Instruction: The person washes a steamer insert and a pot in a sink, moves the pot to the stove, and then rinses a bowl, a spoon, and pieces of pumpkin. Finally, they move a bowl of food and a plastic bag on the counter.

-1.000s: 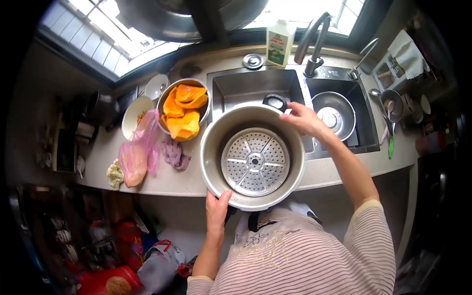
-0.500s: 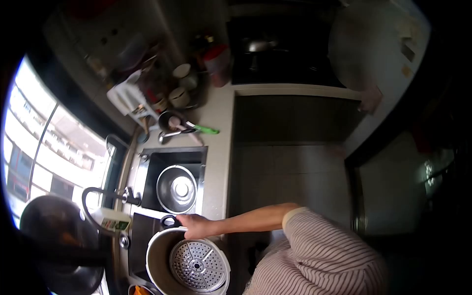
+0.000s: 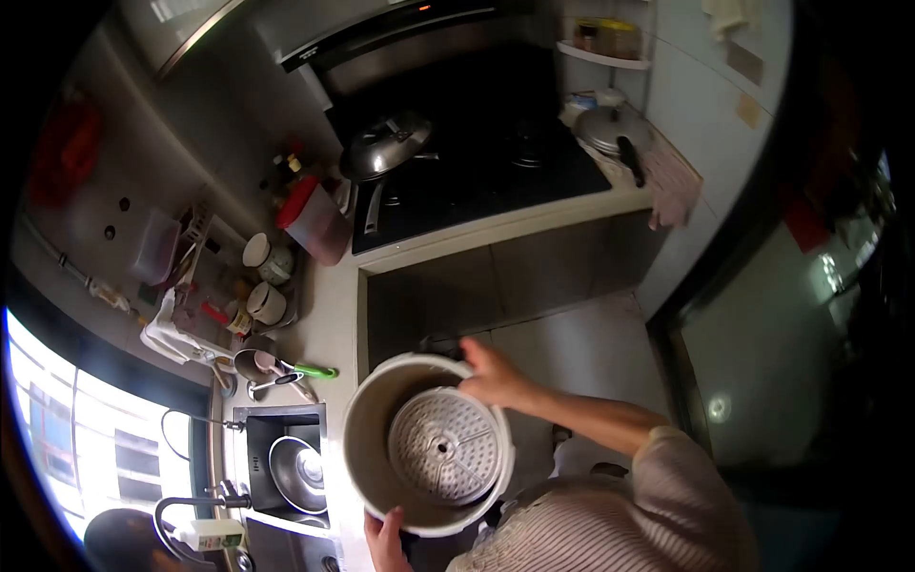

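Observation:
My right hand [image 3: 498,377] grips the far right rim of a large deep pot [image 3: 370,429], by a dark handle that is mostly hidden. My left hand [image 3: 386,545] holds the pot's near left side, its thumb at the rim and its other fingers out of sight. Inside the pot lies a round perforated metal steamer rack [image 3: 419,437]. The pot is held up in front of my body, beside the counter edge and above the floor.
To the left, a sink [image 3: 325,419] holds a steel bowl [image 3: 291,474] near a curved faucet [image 3: 162,520]. Ladles and a green-handled utensil [image 3: 315,371] lie on the counter. Ahead, a lidded wok [image 3: 391,148] sits on the stove [image 3: 467,181]; another lidded pan [image 3: 605,129] stands right of it.
The pot has moved right and up in view, away from the sink side, with my right hand still on it. My left hand has come into view on its near side. The view has turned toward the stove.

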The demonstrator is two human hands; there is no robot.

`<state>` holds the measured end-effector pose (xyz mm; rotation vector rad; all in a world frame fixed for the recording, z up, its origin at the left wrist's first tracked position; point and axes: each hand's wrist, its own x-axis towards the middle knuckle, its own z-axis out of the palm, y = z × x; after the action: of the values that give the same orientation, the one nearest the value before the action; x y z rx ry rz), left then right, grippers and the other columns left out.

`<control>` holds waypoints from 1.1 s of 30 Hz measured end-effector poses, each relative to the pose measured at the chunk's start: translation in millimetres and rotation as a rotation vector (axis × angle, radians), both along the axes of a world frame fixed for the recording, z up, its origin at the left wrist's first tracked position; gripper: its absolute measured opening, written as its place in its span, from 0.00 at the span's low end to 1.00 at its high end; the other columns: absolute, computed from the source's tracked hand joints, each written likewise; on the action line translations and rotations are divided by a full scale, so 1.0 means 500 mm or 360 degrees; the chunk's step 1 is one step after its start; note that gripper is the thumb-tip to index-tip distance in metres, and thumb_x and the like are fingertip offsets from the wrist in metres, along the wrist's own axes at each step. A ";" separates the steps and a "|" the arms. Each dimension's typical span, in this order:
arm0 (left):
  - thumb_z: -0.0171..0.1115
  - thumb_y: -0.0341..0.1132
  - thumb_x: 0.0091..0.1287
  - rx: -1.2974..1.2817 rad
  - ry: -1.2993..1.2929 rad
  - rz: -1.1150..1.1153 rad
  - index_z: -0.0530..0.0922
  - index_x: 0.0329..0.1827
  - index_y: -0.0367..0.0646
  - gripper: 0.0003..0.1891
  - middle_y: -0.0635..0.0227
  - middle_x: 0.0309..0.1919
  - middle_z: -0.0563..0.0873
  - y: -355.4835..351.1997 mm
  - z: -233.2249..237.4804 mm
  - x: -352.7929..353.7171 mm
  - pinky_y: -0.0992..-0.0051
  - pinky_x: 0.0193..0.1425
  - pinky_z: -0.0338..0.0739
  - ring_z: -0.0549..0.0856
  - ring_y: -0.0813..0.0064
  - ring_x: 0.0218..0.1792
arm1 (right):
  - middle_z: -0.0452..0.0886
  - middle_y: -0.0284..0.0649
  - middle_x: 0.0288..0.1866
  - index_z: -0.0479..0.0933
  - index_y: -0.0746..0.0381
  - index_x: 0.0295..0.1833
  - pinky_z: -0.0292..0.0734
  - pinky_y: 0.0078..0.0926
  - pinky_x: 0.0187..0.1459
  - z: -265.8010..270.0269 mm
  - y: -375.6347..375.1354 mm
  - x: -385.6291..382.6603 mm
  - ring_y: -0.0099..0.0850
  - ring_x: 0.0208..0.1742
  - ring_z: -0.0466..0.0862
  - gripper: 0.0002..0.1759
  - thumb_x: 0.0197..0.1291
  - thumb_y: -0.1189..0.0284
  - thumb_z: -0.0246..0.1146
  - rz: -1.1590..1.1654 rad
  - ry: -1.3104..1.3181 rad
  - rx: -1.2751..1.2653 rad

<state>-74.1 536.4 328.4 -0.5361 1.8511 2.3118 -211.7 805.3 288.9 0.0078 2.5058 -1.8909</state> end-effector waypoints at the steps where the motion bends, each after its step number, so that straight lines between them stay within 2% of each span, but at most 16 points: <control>1: 0.57 0.24 0.57 -0.0012 -0.0033 -0.0078 0.67 0.59 0.32 0.24 0.60 0.48 0.79 0.049 -0.003 -0.042 0.74 0.56 0.70 0.78 0.71 0.49 | 0.78 0.51 0.41 0.64 0.71 0.54 0.74 0.33 0.41 0.015 0.063 -0.020 0.38 0.41 0.80 0.30 0.40 0.77 0.62 -0.0110 0.0071 -0.0144; 2: 0.57 0.24 0.58 -0.0019 -0.0066 -0.0168 0.65 0.62 0.33 0.26 0.61 0.51 0.78 0.091 -0.005 -0.082 0.75 0.58 0.68 0.76 0.72 0.52 | 0.79 0.49 0.34 0.67 0.70 0.47 0.73 0.32 0.34 0.030 0.126 -0.041 0.35 0.34 0.81 0.23 0.39 0.77 0.60 -0.0214 0.0151 -0.0284; 3: 0.58 0.25 0.60 0.0052 -0.0098 -0.0260 0.63 0.64 0.34 0.27 0.62 0.53 0.77 0.150 0.020 -0.124 0.75 0.60 0.66 0.75 0.73 0.54 | 0.79 0.46 0.32 0.67 0.69 0.47 0.74 0.28 0.33 0.094 0.192 -0.057 0.30 0.33 0.81 0.24 0.39 0.78 0.60 -0.0184 0.0051 -0.0240; 4: 0.59 0.27 0.61 0.0130 -0.0130 -0.0374 0.60 0.66 0.35 0.29 0.63 0.55 0.76 0.207 0.040 -0.163 0.76 0.62 0.64 0.73 0.74 0.56 | 0.80 0.44 0.31 0.66 0.70 0.51 0.74 0.25 0.33 0.119 0.256 -0.082 0.29 0.32 0.81 0.27 0.40 0.79 0.59 -0.0241 -0.0048 -0.0094; 6: 0.59 0.27 0.61 0.0267 -0.0115 -0.0477 0.61 0.66 0.37 0.29 0.62 0.55 0.75 0.291 0.016 -0.242 0.73 0.60 0.68 0.74 0.70 0.56 | 0.81 0.46 0.34 0.64 0.73 0.60 0.74 0.24 0.31 0.118 0.374 -0.142 0.29 0.31 0.81 0.34 0.40 0.80 0.58 -0.0279 0.0031 -0.0191; 8: 0.58 0.27 0.63 0.0352 -0.0170 -0.0614 0.57 0.69 0.41 0.31 0.62 0.57 0.73 0.386 0.059 -0.314 0.73 0.60 0.69 0.74 0.71 0.56 | 0.81 0.45 0.32 0.63 0.74 0.60 0.73 0.22 0.29 0.163 0.475 -0.196 0.28 0.30 0.80 0.35 0.39 0.81 0.59 -0.0338 0.0008 -0.0217; 10: 0.58 0.28 0.63 0.0391 -0.0177 -0.0762 0.54 0.71 0.42 0.33 0.63 0.57 0.73 0.453 0.069 -0.381 0.73 0.61 0.68 0.74 0.73 0.56 | 0.80 0.44 0.31 0.63 0.76 0.60 0.72 0.21 0.29 0.149 0.579 -0.263 0.27 0.29 0.79 0.36 0.38 0.81 0.59 -0.0408 0.0035 -0.0013; 14: 0.60 0.28 0.62 0.0272 0.0068 -0.1111 0.47 0.73 0.46 0.40 0.62 0.55 0.75 0.598 0.093 -0.536 0.74 0.63 0.65 0.74 0.73 0.56 | 0.80 0.40 0.30 0.67 0.75 0.58 0.71 0.19 0.29 0.213 0.746 -0.350 0.23 0.29 0.78 0.34 0.36 0.83 0.59 -0.0538 0.0079 -0.0073; 16: 0.58 0.26 0.64 0.0312 0.0017 -0.1287 0.40 0.74 0.50 0.42 0.62 0.58 0.72 0.653 0.137 -0.608 0.76 0.61 0.67 0.73 0.75 0.55 | 0.79 0.37 0.28 0.70 0.75 0.54 0.69 0.18 0.27 0.223 0.804 -0.397 0.21 0.26 0.76 0.30 0.37 0.84 0.58 -0.0752 0.0197 -0.0029; 19: 0.56 0.22 0.63 0.0563 -0.0086 -0.1337 0.35 0.74 0.55 0.45 0.54 0.59 0.71 0.755 0.171 -0.724 0.75 0.60 0.70 0.72 0.73 0.58 | 0.78 0.36 0.27 0.71 0.74 0.54 0.68 0.19 0.27 0.245 0.933 -0.492 0.22 0.26 0.76 0.29 0.38 0.83 0.58 -0.0594 0.0123 -0.0061; 23: 0.53 0.16 0.59 0.0557 0.0161 -0.1456 0.34 0.74 0.56 0.47 0.59 0.65 0.64 0.859 0.177 -0.841 0.75 0.61 0.69 0.72 0.73 0.59 | 0.79 0.37 0.28 0.71 0.73 0.54 0.69 0.20 0.29 0.267 1.047 -0.587 0.22 0.27 0.76 0.30 0.37 0.83 0.59 -0.0663 0.0163 0.0027; 26: 0.51 0.13 0.56 0.0655 0.0209 -0.1445 0.33 0.74 0.56 0.49 0.64 0.69 0.59 0.917 0.152 -0.883 0.75 0.61 0.69 0.72 0.73 0.59 | 0.81 0.43 0.37 0.70 0.72 0.58 0.72 0.20 0.35 0.233 1.121 -0.649 0.26 0.34 0.79 0.34 0.37 0.81 0.60 -0.0740 0.0193 0.0134; 28: 0.50 0.13 0.55 0.0721 0.0291 -0.1403 0.33 0.74 0.56 0.49 0.65 0.70 0.55 0.940 0.101 -0.888 0.76 0.60 0.69 0.72 0.72 0.59 | 0.80 0.42 0.37 0.68 0.72 0.59 0.72 0.20 0.37 0.212 1.134 -0.664 0.25 0.34 0.78 0.36 0.36 0.80 0.59 -0.0725 0.0167 0.0148; 30: 0.51 0.15 0.57 0.0713 0.0291 -0.1344 0.34 0.74 0.53 0.47 0.61 0.68 0.60 0.960 0.061 -0.870 0.74 0.63 0.66 0.69 0.71 0.62 | 0.79 0.40 0.37 0.67 0.71 0.61 0.71 0.19 0.38 0.166 1.159 -0.679 0.25 0.34 0.77 0.37 0.36 0.80 0.58 -0.0680 0.0162 0.0291; 32: 0.52 0.16 0.56 0.0409 0.0471 -0.1244 0.35 0.74 0.56 0.48 0.69 0.72 0.50 0.990 -0.003 -0.858 0.75 0.61 0.68 0.69 0.74 0.59 | 0.79 0.41 0.40 0.65 0.72 0.62 0.71 0.17 0.38 0.083 1.226 -0.715 0.25 0.36 0.78 0.38 0.36 0.80 0.56 -0.0555 0.0101 0.0148; 33: 0.53 0.16 0.56 0.0434 0.0497 -0.1220 0.35 0.74 0.57 0.49 0.71 0.72 0.48 1.009 -0.018 -0.859 0.76 0.60 0.68 0.68 0.74 0.58 | 0.79 0.42 0.42 0.64 0.72 0.63 0.71 0.17 0.39 0.084 1.238 -0.725 0.25 0.37 0.78 0.39 0.36 0.80 0.54 -0.0434 0.0078 0.0199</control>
<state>-503.8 1041.0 319.4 0.5144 1.4274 2.0922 -574.2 1424.0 330.7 0.3235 2.7754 -1.8340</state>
